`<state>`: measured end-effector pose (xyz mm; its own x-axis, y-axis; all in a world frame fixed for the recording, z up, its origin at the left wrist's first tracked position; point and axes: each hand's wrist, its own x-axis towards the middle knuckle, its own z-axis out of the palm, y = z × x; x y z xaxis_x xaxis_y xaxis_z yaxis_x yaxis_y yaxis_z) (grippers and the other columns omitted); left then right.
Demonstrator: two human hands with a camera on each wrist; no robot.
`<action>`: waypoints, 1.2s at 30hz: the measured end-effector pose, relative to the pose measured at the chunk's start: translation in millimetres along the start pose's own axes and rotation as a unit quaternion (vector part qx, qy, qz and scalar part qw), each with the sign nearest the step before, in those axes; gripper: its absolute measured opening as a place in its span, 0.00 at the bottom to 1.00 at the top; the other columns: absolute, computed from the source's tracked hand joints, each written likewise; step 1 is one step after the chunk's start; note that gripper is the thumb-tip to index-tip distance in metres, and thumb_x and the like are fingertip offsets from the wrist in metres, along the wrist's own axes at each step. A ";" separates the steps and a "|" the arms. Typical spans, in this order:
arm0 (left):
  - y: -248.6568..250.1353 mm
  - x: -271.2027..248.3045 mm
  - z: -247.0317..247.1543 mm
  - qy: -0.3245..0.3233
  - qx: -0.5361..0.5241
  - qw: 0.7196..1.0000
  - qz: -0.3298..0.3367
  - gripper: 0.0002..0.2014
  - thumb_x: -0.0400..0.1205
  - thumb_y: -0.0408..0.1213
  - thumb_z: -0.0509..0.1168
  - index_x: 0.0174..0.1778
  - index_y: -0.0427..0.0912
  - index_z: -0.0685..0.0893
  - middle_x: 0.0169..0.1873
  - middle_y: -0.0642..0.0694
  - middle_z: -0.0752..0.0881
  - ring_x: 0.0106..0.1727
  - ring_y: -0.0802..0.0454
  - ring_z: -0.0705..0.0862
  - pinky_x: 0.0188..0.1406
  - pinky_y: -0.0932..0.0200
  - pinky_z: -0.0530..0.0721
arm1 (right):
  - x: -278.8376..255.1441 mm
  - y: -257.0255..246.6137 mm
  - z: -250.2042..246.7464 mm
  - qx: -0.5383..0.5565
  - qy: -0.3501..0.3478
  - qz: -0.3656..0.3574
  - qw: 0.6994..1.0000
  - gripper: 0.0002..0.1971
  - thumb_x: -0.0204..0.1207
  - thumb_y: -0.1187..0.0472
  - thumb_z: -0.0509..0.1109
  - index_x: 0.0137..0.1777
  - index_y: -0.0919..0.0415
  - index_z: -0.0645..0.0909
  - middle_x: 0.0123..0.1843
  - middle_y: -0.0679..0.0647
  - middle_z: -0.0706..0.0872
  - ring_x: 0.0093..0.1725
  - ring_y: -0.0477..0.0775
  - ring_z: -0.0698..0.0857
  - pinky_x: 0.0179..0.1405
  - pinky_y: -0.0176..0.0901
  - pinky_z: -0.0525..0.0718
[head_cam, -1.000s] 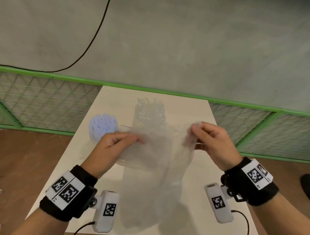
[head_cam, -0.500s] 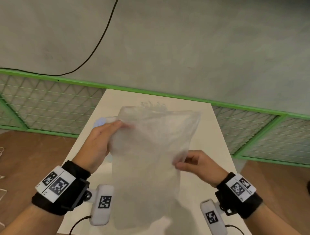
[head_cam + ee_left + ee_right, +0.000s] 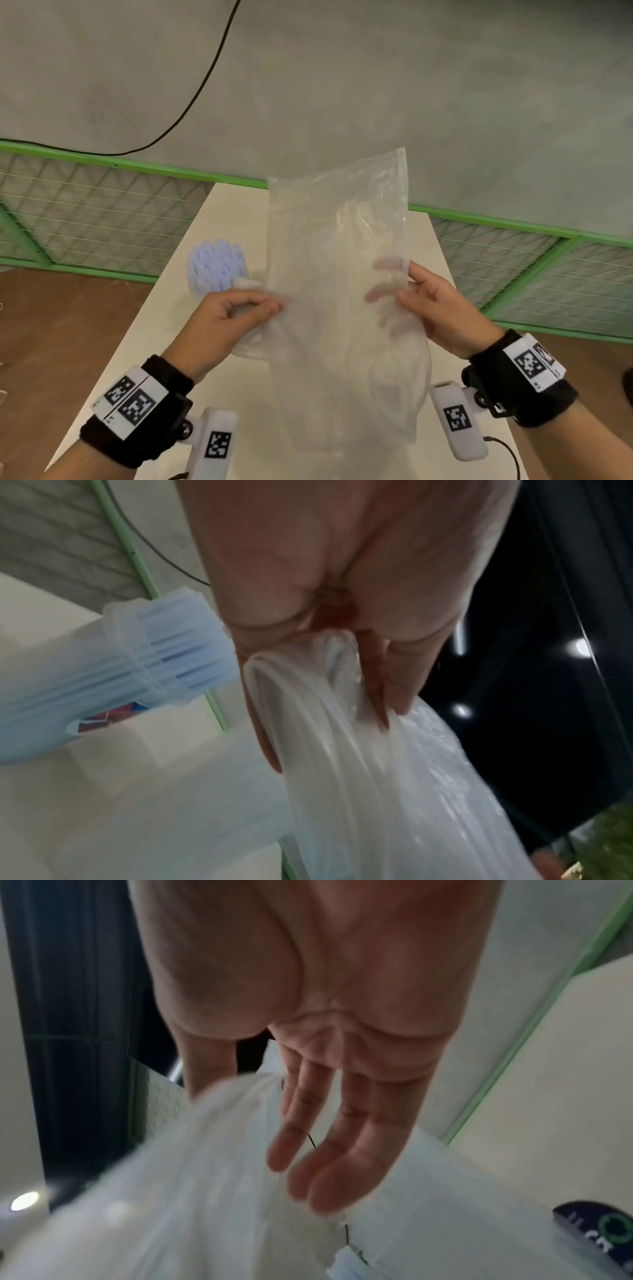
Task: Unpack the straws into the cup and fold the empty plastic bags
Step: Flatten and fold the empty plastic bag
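A clear, empty plastic bag (image 3: 337, 274) hangs upright in the air over the table, its top edge above both hands. My left hand (image 3: 253, 308) pinches its left edge, with the plastic bunched between thumb and fingers (image 3: 342, 669). My right hand (image 3: 407, 294) holds the right edge. The thumb is in front, and the straight fingers (image 3: 329, 1150) show through the plastic from behind. A translucent cup (image 3: 215, 267) packed with pale blue straws (image 3: 178, 653) stands on the table just left of my left hand.
The light table (image 3: 222, 212) is narrow and drops to brown floor on both sides. More clear plastic (image 3: 250, 346) lies under my left hand. A green-framed mesh fence (image 3: 102, 219) runs behind the table, with a black cable (image 3: 191, 99) on the grey floor beyond.
The bag has turned narrower and risen, so its top stands well above the hands. My right hand moved up along the right edge. My left hand slid down from the top corner.
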<state>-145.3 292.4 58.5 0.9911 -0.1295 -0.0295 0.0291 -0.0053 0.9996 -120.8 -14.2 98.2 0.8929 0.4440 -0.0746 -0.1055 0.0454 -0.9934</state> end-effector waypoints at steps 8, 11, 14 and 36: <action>6.8 8.3 -14.7 0.039 -0.024 0.999 0.029 0.04 0.68 0.33 0.78 0.36 0.46 0.92 0.42 0.52 0.92 0.47 0.57 0.87 0.50 0.65 0.84 | -8.9 -4.9 -7.0 0.028 0.063 -0.015 0.998 0.23 0.64 0.46 0.84 0.52 0.60 0.86 0.39 0.68 0.89 0.26 0.63 0.86 0.25 0.44 0.85; 13.9 11.9 -18.1 -0.012 -0.085 0.996 -0.034 0.18 0.62 0.52 0.74 0.42 0.46 0.93 0.49 0.49 0.91 0.53 0.53 0.87 0.50 0.53 0.81 | -10.7 -9.6 -8.0 0.058 0.071 -0.025 0.995 0.22 0.61 0.47 0.85 0.50 0.60 0.88 0.39 0.68 0.89 0.28 0.65 0.88 0.21 0.44 0.85; 17.5 7.9 -7.2 -0.112 -0.078 0.984 -0.114 0.30 0.55 0.66 0.77 0.49 0.52 0.93 0.54 0.47 0.91 0.56 0.50 0.89 0.51 0.55 0.86 | -8.4 -9.1 -2.3 0.074 0.059 -0.028 0.995 0.18 0.63 0.50 0.84 0.48 0.60 0.88 0.40 0.67 0.90 0.28 0.66 0.88 0.21 0.45 0.86; 61.3 16.8 -6.0 -0.091 0.110 0.985 0.099 0.09 0.76 0.47 0.75 0.52 0.60 0.92 0.54 0.59 0.91 0.62 0.62 0.86 0.65 0.58 0.83 | -9.6 -23.4 -4.1 0.057 0.061 -0.010 0.996 0.12 0.76 0.65 0.67 0.58 0.57 0.84 0.25 0.60 0.83 0.21 0.53 0.83 0.23 0.37 0.81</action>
<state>-126.1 295.9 119.3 0.9341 -0.3256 0.1464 -0.2111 -0.1732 0.9620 -125.0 -23.2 121.8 0.9414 0.3296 -0.0713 -0.1292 0.1571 -0.9791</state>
